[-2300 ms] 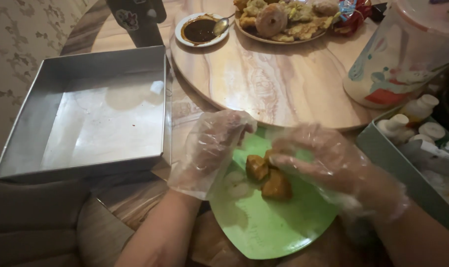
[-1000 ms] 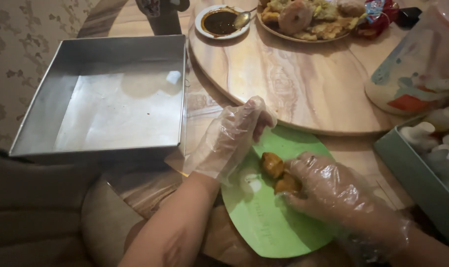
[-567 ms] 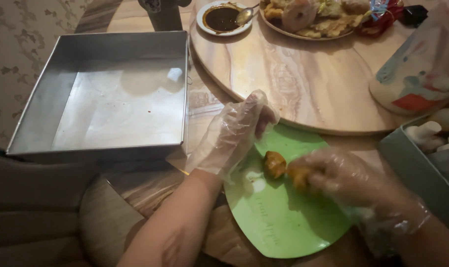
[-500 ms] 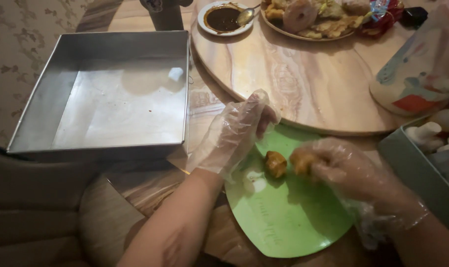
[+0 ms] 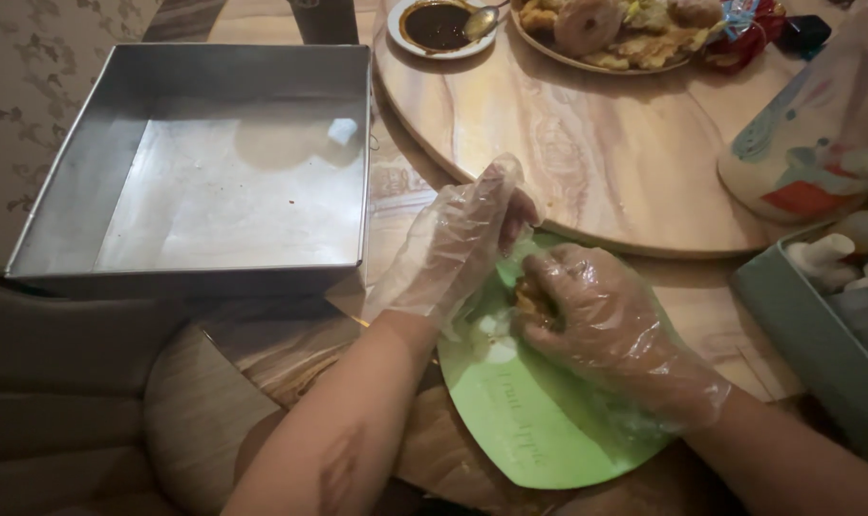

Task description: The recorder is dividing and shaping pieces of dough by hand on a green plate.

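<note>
Both my hands wear loose clear plastic gloves. My left hand (image 5: 462, 244) rests on the far left rim of a round green plate (image 5: 539, 420), fingers closed on its edge. My right hand (image 5: 610, 320) is curled over brown fried pieces (image 5: 529, 298) on the plate and grips them; most of the food is hidden under its fingers. The plate sits on a wooden table edge close to me.
A large square metal baking tin (image 5: 214, 172) stands empty at the left. A round wooden turntable (image 5: 596, 162) carries a dish of dark sauce (image 5: 439, 21) and a plate of fried snacks (image 5: 606, 29). A green box of small bottles (image 5: 835, 306) is at the right.
My right hand has moved left across the plate and closed over both fried pieces, covering them. The left hand stays on the plate's rim. The view has shifted slightly.
</note>
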